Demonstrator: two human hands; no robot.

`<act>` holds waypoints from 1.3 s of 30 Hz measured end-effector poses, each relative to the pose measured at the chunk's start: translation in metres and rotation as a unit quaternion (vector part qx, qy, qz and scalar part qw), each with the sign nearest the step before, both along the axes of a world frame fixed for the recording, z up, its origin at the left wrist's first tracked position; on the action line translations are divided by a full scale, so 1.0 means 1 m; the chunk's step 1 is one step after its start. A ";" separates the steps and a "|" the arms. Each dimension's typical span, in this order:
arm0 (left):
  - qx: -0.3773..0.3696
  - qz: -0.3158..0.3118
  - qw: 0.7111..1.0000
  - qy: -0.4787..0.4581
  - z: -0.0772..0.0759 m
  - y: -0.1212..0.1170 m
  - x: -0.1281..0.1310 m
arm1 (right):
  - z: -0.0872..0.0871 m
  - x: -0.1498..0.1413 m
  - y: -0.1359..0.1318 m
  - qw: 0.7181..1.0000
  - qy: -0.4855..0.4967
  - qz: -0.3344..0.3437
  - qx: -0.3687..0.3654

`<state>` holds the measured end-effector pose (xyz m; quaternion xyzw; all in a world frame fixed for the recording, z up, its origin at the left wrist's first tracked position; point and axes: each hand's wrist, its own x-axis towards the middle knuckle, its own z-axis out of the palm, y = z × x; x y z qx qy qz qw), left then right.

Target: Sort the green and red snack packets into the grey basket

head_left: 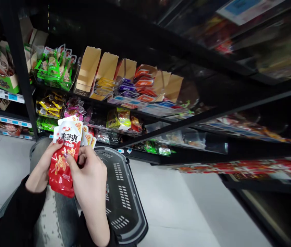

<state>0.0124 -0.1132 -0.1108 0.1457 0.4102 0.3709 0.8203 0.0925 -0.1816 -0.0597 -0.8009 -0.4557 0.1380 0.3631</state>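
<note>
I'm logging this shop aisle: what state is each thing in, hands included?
Red packets: held, overlapping; no tear visible on the front one.
Left hand: gripping the packets, thumb on the front.
Right hand: thumb on the front packet, fingers curled.
Basket: on the floor, partly hidden.
Cardboard boxes: open-topped, in a row.
Purple packets: stacked.
Orange packets: stacked.
Green packets: bunched together.
</note>
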 end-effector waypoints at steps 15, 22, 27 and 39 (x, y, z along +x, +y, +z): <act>-0.010 -0.028 0.997 -0.076 -0.001 0.001 -0.001 | -0.011 0.058 -0.034 0.881 0.441 -0.021 0.171; -0.021 -0.033 0.993 -0.109 -0.004 0.002 -0.003 | -0.045 0.082 -0.038 0.713 0.679 0.016 0.178; -0.034 -0.059 0.991 -0.116 -0.011 0.003 -0.007 | -0.052 0.087 -0.033 0.598 0.789 0.005 0.144; -0.038 -0.051 0.988 -0.140 -0.009 0.004 -0.013 | -0.041 0.077 -0.030 0.692 0.697 0.042 0.183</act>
